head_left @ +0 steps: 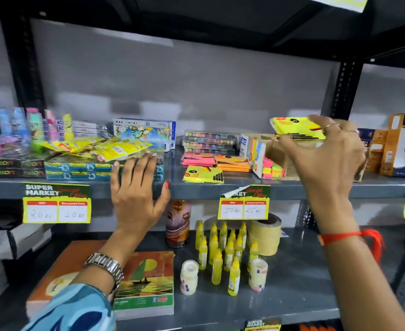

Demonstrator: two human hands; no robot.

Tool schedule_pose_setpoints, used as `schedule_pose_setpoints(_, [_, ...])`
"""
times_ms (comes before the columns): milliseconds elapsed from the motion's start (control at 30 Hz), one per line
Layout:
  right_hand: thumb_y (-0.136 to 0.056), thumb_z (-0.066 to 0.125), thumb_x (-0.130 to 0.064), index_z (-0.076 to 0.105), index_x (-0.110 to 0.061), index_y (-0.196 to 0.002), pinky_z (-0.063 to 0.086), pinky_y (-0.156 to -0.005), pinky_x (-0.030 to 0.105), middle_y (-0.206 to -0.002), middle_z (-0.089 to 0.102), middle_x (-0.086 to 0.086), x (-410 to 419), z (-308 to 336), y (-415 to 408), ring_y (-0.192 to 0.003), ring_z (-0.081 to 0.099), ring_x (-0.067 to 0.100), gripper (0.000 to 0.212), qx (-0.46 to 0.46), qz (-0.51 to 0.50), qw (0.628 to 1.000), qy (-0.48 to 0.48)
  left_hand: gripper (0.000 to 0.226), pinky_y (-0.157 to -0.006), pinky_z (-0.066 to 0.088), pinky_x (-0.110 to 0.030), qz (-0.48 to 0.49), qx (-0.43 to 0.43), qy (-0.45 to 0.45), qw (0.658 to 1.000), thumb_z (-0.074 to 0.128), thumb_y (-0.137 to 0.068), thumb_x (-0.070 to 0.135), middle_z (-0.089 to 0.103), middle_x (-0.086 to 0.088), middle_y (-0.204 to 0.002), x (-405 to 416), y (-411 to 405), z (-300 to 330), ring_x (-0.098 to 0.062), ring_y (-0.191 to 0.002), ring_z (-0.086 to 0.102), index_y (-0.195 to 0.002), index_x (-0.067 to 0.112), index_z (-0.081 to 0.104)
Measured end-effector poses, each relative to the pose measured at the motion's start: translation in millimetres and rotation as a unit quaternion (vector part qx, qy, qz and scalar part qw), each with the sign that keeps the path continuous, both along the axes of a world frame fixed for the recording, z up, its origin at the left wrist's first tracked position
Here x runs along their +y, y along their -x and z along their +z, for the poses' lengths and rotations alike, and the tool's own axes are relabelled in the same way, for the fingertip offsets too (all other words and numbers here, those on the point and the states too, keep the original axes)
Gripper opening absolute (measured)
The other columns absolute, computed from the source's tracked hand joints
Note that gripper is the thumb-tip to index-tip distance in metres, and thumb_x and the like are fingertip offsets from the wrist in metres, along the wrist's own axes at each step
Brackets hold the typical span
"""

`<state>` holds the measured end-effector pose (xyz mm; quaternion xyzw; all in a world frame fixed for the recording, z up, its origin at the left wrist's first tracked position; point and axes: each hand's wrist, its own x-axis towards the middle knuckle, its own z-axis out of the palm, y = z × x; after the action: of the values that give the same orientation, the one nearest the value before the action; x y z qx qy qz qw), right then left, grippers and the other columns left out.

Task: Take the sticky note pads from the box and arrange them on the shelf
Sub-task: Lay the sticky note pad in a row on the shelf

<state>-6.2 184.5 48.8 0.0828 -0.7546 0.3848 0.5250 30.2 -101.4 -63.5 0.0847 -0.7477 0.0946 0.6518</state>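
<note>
Sticky note pads are the story, and one bright yellow pad (297,129) sits pinched in the right hand (325,158), thumb under its near edge, ringed fingers (333,126) curled over the top, held level just above the open cardboard box (282,161). Held flat like that, I'd say, so it can come down label-up onto the stacks. Below and to the left of those fingers lies the row started on the shelf (292,185): a pink stack (198,159), an orange stack (232,163), and a yellow stack (203,174) nearest the shelf lip, all lying flat and close together, colour by colour. That yellow stack looks like the natural home for the pad in hand, a short carry leftward and down. More pads (273,169), pink, green and orange, stand on edge inside the box just under the thumb, so the job reads as partly done. Over on the other side, the left hand (137,187) is spread loose and grips nothing, fingertips resting by the blue packets (77,172) and thumb at the shelf edge, likely steadying the reach. Watch the box flap (256,155) between hand and stacks; it could snag the pad.
</note>
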Motion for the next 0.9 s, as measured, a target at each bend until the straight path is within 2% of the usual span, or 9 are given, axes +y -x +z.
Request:
schedule_pose_setpoints(133, [-0.063,0.049,-0.066,0.069,-0.019,-0.108,0.048,-0.081,0.045,-0.102,0.064,0.015,-51.4,-10.2,-26.3,-0.095,0.057,0.035,0.068,-0.039,0.041,0.996,-0.064,0.055,-0.116,0.016,-0.044,0.001,-0.004,0.001,1.0,0.038,-0.093,0.042,0.061,-0.011,-0.13,-1.4,1.3,-0.3,-0.028,-0.12,0.047,-0.133,0.006,0.054])
schedule_pose_setpoints(233, [-0.064,0.056,-0.07,0.07,-0.018,-0.105,0.041,-0.087,0.047,-0.103,0.065,0.013,-81.2,-18.4,-32.5,-0.104,0.051,0.035,0.067,-0.125,0.024,0.982,-0.14,0.055,-0.117,0.015,-0.044,0.001,-0.01,0.0,1.0,0.039,-0.094,0.042,0.06,-0.011,-0.131,-2.4,0.9,-0.5,-0.028,-0.122,0.047,-0.134,0.007,0.054])
schedule_pose_setpoints(367, [-0.064,0.06,-0.071,0.07,-0.018,-0.102,0.036,-0.091,0.049,-0.109,0.064,0.01,-106.4,-28.4,-34.5,-0.107,0.046,0.035,0.065,-0.187,0.018,0.965,-0.182,0.056,-0.117,0.015,-0.045,0.004,-0.021,-0.001,1.0,0.04,-0.094,0.041,0.058,-0.011,-0.133,-2.3,0.1,-1.1,-0.028,-0.123,0.047,-0.136,0.007,0.054])
schedule_pose_setpoints(533, [-0.07,0.055,-0.069,0.07,-0.015,-0.101,0.034,-0.086,0.045,-0.103,0.066,0.01,-123.4,-42.3,-30.4,-0.109,0.044,0.035,0.064,-0.223,0.003,0.95,-0.221,0.055,-0.116,0.017,-0.047,-0.003,-0.025,0.007,1.0,0.042,-0.092,0.039,0.058,-0.011,-0.133,-2.9,-1.6,-1.1,-0.029,-0.123,0.047,-0.135,0.007,0.054])
schedule_pose_setpoints(700, [-0.071,0.051,-0.076,0.061,-0.013,-0.11,0.035,-0.089,0.047,-0.112,0.061,0.014,-127.9,-42.1,-27.9,-0.109,0.05,0.037,0.074,-0.268,0.023,0.935,-0.233,0.055,-0.115,0.019,-0.048,-0.001,-0.018,0.009,1.0,0.039,-0.094,0.04,0.059,-0.011,-0.132,-2.9,0.5,-2.0,-0.028,-0.123,0.047,-0.136,0.008,0.053])
schedule_pose_setpoints(900, [-0.072,0.063,-0.065,0.06,-0.013,-0.104,0.044,-0.081,0.038,-0.106,0.064,0.011,-139.6,-29.5,-21.9,-0.105,0.058,0.034,0.061,-0.274,0.05,0.924,-0.261,0.055,-0.115,0.018,-0.047,-0.002,-0.014,0.009,1.0,0.038,-0.094,0.042,0.059,-0.01,-0.132,-3.7,2.6,-3.3,-0.028,-0.122,0.047,-0.135,0.008,0.054])
